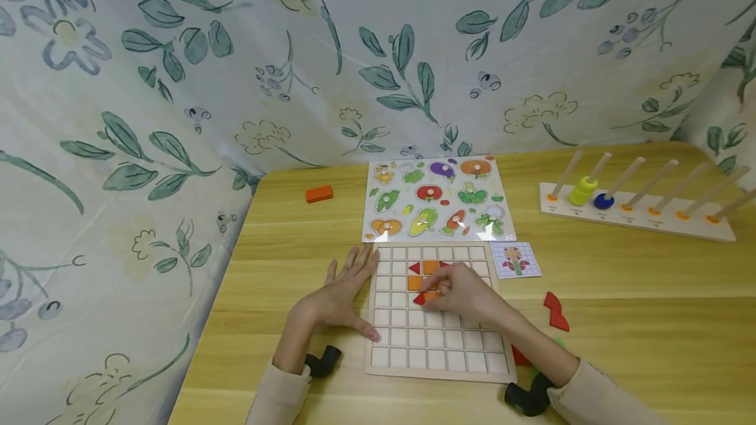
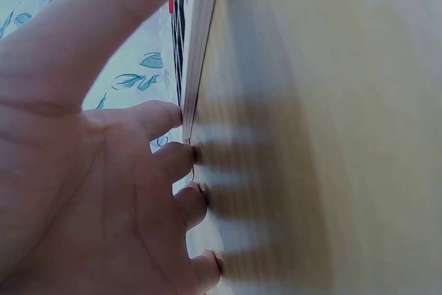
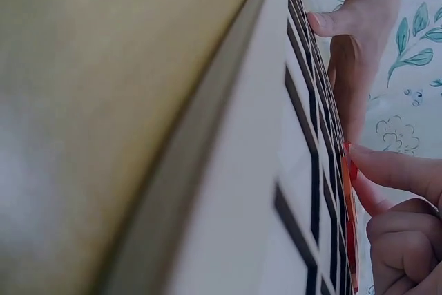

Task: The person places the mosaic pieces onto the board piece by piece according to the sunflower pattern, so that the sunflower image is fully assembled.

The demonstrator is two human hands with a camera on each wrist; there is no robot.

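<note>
A wooden grid board [image 1: 443, 359] lies on the table, with orange squares [image 1: 415, 283] and small red triangles [image 1: 415, 268] in its upper middle cells. My right hand [image 1: 463, 290] reaches over the board, thumb and index finger pinching a red triangular piece [image 1: 419, 299] at the lower left of the orange squares. That piece also shows red at the fingertip in the right wrist view. Some pieces are hidden under the right hand. With fingers spread, my left hand [image 1: 339, 300] rests at the board's left edge; its fingertips touch the edge [image 2: 200, 46] in the left wrist view.
Above the board lies a vegetable puzzle [image 1: 407, 208]. A pattern card [image 1: 516, 260] sits at its right, near loose red pieces [image 1: 555, 312]. A peg stand [image 1: 638, 215] with rings stands back right. An orange block [image 1: 319, 194] lies back left.
</note>
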